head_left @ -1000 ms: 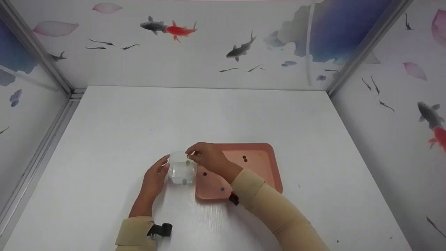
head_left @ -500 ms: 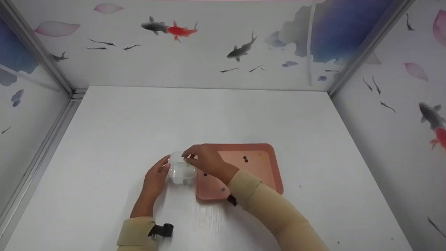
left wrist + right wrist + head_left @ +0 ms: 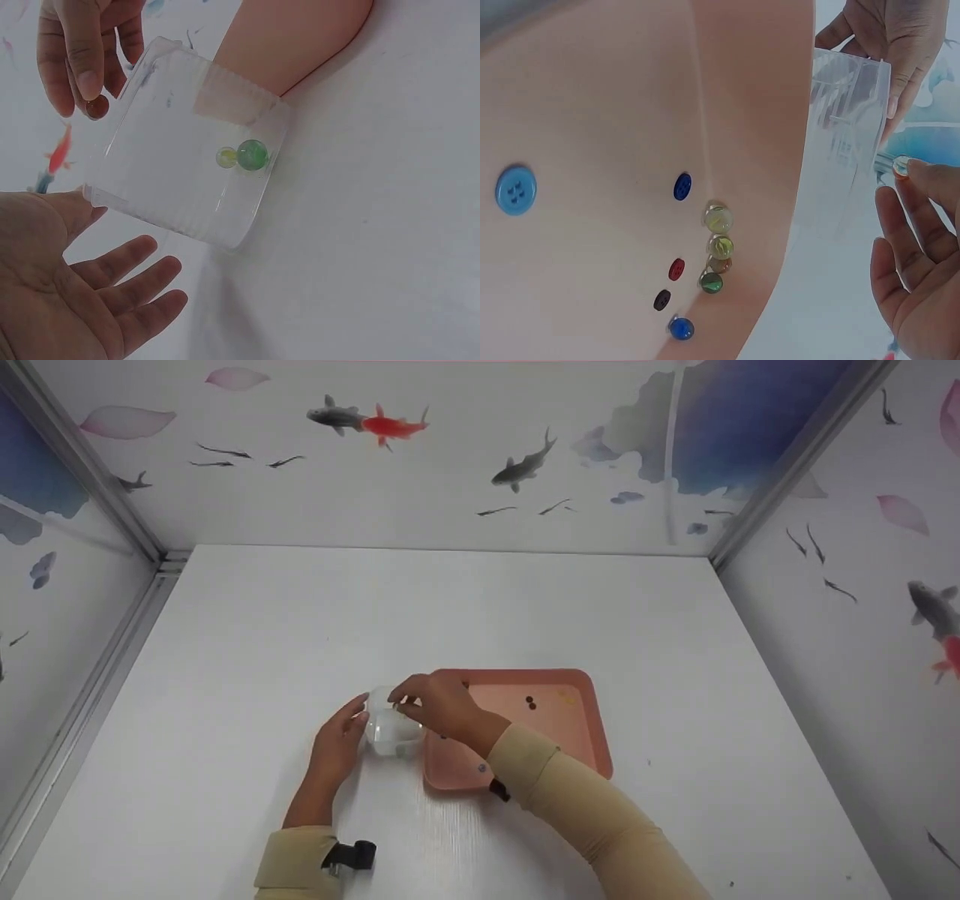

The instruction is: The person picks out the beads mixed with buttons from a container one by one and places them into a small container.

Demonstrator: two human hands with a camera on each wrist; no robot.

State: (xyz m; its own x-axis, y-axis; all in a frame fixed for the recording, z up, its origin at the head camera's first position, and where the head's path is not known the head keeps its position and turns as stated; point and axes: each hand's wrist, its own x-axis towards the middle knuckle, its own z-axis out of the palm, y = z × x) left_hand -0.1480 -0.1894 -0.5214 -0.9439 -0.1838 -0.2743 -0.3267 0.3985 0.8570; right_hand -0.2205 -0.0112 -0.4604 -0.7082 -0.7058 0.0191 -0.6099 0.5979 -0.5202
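Observation:
A clear plastic box (image 3: 388, 733) stands on the white table beside a pink tray (image 3: 600, 735). My left hand (image 3: 336, 746) touches its left side, the lower fingers spread and relaxed in the left wrist view. Inside the box, a green marble (image 3: 253, 154) and a smaller-looking yellowish marble (image 3: 226, 157) lie side by side. My right hand (image 3: 448, 706) is over the box's rim, pinching a clear marble with an orange-brown tint (image 3: 97, 106) between thumb and finger. In the head view that marble is mostly hidden by the fingers.
On the tray lie a light blue button (image 3: 516, 190), a dark blue button (image 3: 682, 186), a red button (image 3: 676, 269) and a dark brown button (image 3: 662, 300). Several marbles cluster near its wall, among them a blue marble (image 3: 681, 328). Printed panels enclose the table.
My right hand has shifted a little left, farther over the box, still pinching the marble. The left hand keeps its place at the box's side.

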